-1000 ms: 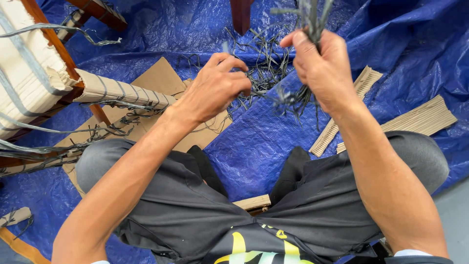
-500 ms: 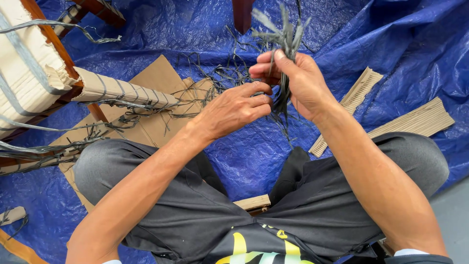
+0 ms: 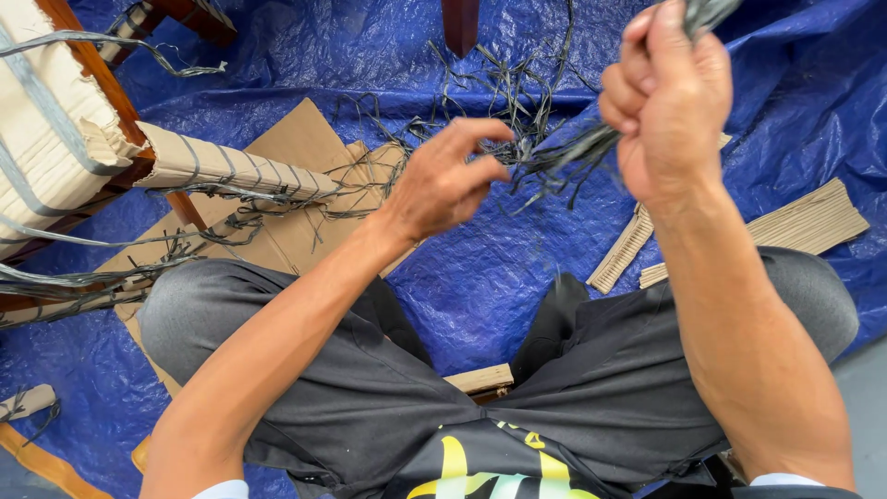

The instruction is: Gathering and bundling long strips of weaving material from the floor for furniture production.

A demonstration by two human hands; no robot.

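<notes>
- Right hand [image 3: 670,102], raised at far right, is fisted round a bundle of grey strips [image 3: 573,152], so their ends hang free.
- Left hand [image 3: 448,180], fingers loosely spread, pinches at those dangling ends, holding nothing firmly.
- Loose strips litter the blue tarp [image 3: 480,277] beyond.

I sit cross-legged, both bare forearms reaching forward over my knees. My right hand [image 3: 670,97] is raised high at the upper right, back of the hand toward me, its fingers [image 3: 628,88] curled tight into a closed fist, the wrist straight above a steeply rising forearm. My left hand [image 3: 448,180] sits lower and nearer the middle, palm turned to the right, its fingers [image 3: 480,129] half-bent and spread, thumb and forefinger apart in a loose pinch. The two hands are near each other but not touching.
</notes>
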